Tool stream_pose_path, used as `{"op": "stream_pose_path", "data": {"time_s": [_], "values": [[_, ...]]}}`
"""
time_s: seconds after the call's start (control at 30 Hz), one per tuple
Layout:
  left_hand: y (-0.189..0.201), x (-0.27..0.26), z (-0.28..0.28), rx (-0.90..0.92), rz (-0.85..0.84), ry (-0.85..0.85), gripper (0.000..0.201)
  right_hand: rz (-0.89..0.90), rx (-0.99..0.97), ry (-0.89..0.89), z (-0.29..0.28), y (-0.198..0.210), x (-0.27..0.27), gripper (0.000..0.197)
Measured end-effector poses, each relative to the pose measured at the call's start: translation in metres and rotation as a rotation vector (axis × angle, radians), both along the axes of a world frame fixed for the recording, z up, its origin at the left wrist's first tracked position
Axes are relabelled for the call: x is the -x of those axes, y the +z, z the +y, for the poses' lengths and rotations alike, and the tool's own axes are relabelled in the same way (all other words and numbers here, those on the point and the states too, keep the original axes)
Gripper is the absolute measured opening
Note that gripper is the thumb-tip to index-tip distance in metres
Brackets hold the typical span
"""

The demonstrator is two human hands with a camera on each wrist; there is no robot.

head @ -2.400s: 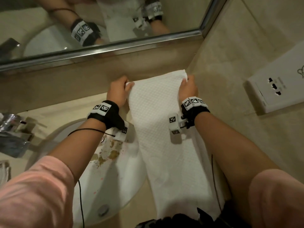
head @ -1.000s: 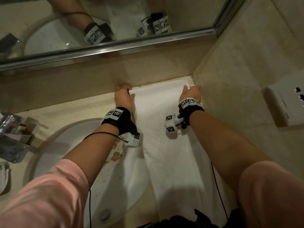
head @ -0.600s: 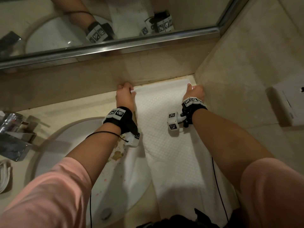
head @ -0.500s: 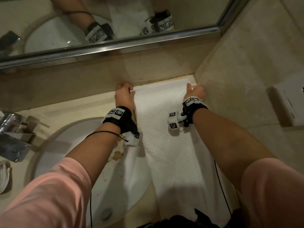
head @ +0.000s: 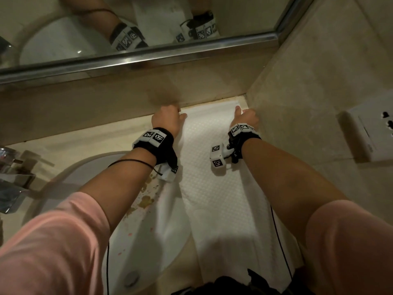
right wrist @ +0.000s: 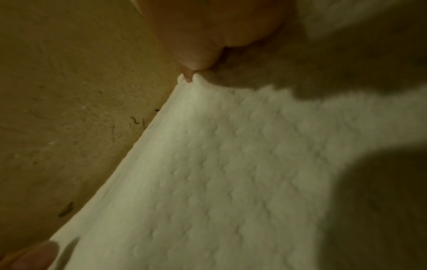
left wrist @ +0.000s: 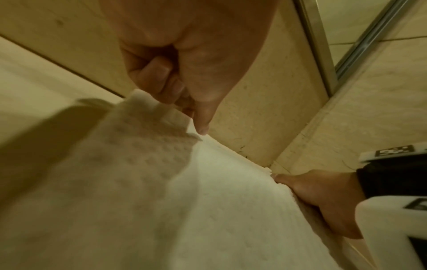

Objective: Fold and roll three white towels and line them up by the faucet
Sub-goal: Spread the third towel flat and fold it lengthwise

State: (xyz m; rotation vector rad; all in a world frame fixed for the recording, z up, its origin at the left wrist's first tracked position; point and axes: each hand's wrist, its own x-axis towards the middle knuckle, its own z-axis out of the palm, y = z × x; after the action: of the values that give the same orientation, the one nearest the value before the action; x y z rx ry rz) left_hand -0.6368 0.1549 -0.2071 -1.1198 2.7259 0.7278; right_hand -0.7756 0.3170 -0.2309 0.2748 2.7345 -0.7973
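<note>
One white waffle-textured towel (head: 214, 188) lies as a long strip on the counter, right of the sink. It runs from the back wall toward my body, and its left side sags over the basin. My left hand (head: 174, 112) pinches the far left corner, fingers curled round the towel (left wrist: 161, 164) edge in the left wrist view. My right hand (head: 241, 112) pinches the far right corner against the side wall; the right wrist view shows a fingertip and thumb nipping the towel (right wrist: 231, 164) hem. No other towels are in view.
The chrome faucet (head: 12, 177) stands at the far left behind the white sink (head: 89, 159), whose bowl carries brown stains (head: 146, 201). A mirror (head: 127, 28) runs above the back ledge. The side wall with a socket plate (head: 372, 135) closes the right.
Both hands carried the towel's far edge forward and down, from raised in the air to flat on the counter against the back wall. The grip on both corners is unchanged.
</note>
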Motion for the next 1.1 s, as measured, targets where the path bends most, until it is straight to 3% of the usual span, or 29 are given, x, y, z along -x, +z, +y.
{"op": "stream_pose_path", "data": {"time_s": [0.33, 0.8, 0.9, 0.97, 1.03, 1.1], "values": [[0.003, 0.046, 0.015, 0.123, -0.032, -0.270, 0.027, -0.017, -0.077, 0.079, 0.003, 0.002, -0.002, 0.046], [0.001, 0.041, 0.022, 0.281, -0.051, -0.342, 0.027, 0.013, -0.116, 0.096, -0.001, 0.006, 0.000, 0.043], [0.001, 0.037, 0.021, 0.244, 0.034, -0.368, 0.031, 0.008, -0.164, 0.119, -0.002, 0.010, 0.001, 0.044], [-0.002, 0.036, 0.020, 0.178, 0.183, -0.457, 0.022, -0.006, -0.175, 0.122, -0.003, 0.012, 0.002, 0.045], [-0.007, 0.036, 0.021, 0.068, 0.262, -0.680, 0.022, -0.018, -0.168, 0.114, -0.004, 0.015, 0.001, 0.045], [-0.012, 0.032, 0.026, -0.038, 0.157, -0.841, 0.042, -0.018, -0.135, 0.101, -0.005, 0.019, -0.002, 0.042]]}}
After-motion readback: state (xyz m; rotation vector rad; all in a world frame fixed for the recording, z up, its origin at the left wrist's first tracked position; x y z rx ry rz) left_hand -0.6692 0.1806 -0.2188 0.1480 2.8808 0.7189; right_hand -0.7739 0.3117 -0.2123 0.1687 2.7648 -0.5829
